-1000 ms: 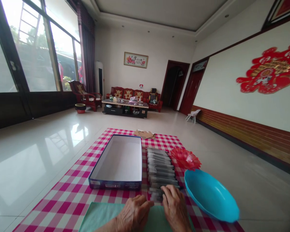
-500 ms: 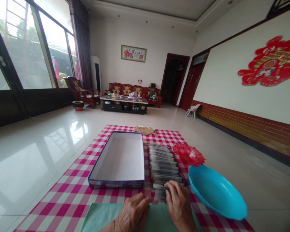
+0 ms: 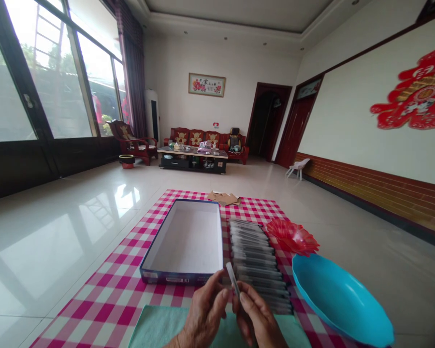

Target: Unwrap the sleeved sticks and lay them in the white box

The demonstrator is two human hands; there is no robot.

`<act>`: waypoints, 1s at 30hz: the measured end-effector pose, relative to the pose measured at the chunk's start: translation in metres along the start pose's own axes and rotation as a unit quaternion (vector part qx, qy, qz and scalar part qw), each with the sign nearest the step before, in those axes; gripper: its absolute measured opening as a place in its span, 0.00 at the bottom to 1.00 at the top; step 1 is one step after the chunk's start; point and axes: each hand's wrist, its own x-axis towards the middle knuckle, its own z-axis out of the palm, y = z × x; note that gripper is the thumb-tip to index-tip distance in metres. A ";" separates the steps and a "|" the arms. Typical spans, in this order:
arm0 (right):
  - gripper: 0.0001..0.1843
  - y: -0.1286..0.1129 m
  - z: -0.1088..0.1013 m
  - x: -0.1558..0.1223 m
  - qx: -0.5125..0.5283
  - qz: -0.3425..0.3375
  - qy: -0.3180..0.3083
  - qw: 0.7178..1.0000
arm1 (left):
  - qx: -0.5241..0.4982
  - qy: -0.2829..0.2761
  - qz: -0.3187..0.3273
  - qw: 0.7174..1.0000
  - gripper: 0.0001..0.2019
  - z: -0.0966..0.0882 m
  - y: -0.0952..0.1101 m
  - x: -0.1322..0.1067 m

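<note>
A clear pen stands tilted up between the thumb and fingers of my right hand. My left hand is just left of it, thumb and fingers apart, with nothing visible in it. Both hands are above a mint-green cloth at the near edge of the table. Beyond my right hand lies a row of several similar clear pens, side by side, dark at their right ends. To the left of the row is a shallow box with a blue outside and a white inside; nothing lies in it.
A red petal-edged dish and a blue oval bowl stand right of the pens. Torn brown cardboard lies at the far edge of the pink checked tablecloth. A low table and a sofa are across the room.
My right hand has lifted a pen from the near end of the row and brought it left. My left hand has opened and moved up close to it. The view has shifted slightly.
</note>
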 end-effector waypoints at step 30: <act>0.18 -0.016 -0.015 -0.012 0.123 0.062 -0.015 0.990 | -0.111 -0.049 -0.129 0.984 0.16 -0.009 0.019 0.003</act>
